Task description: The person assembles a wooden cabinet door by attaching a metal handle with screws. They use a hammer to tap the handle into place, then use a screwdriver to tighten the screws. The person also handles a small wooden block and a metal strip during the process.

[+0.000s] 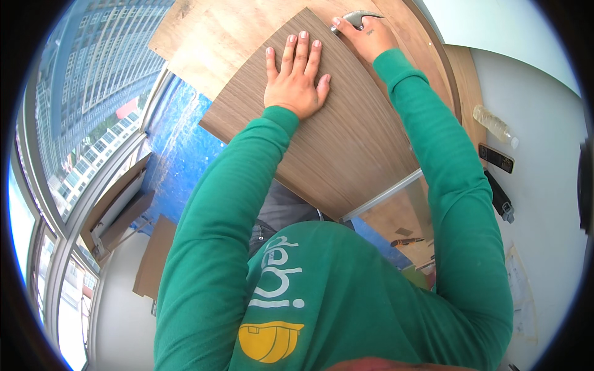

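Note:
A brown wood-grain panel [352, 139] lies in front of me on a lighter plywood surface [207, 37]. My left hand [294, 83] rests flat on the panel's upper left part, fingers spread, holding nothing. Past the panel's far right edge, my right hand [374, 40] is closed on a claw hammer [354, 17], gripping it close to its metal head. The hammer's handle is mostly hidden by the hand. Along the panel's near end runs a pale metal-coloured strip [390, 193].
On the right are a clear plastic bottle [493, 123], a dark phone [496, 158] and a black strap with a buckle [500, 196]. An orange-and-black hand tool [407, 242] lies below the strip. Blue sheeting [179, 133], cardboard [154, 256] and tall windows [86, 117] are at left.

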The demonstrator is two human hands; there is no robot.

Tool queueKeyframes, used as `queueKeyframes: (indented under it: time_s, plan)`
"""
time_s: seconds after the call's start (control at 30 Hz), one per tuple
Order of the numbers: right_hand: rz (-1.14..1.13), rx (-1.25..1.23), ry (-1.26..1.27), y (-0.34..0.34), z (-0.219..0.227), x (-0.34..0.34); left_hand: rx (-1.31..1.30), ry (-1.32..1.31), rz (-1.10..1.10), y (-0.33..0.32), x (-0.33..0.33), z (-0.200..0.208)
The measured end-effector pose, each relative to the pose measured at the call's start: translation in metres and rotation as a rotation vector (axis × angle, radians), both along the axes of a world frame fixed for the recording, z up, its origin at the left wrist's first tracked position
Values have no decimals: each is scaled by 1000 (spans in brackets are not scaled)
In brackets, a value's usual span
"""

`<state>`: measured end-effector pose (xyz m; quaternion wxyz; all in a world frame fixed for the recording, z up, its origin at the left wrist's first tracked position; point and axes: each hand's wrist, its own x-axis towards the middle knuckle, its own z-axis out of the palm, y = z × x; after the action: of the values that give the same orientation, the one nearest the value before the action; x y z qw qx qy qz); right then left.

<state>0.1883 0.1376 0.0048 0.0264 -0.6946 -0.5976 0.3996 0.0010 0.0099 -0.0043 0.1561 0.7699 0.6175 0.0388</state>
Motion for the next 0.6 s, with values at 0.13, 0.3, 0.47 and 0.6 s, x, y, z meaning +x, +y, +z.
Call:
queueKeyframes:
  time_s: [0.13,0.3,0.47,0.6]
  plan:
    - [-5,-26,-25,-9,6,7,3,18,1,-1,0,0]
    - [-32,-18,49,-25,6,21,8,34,-1,1,1,2]
    - [-38,-42,16,-34,15,28,9,38,4,-1,1,0]
    - [-58,-58,18,-42,11,38,20,29,6,-2,2,-1]
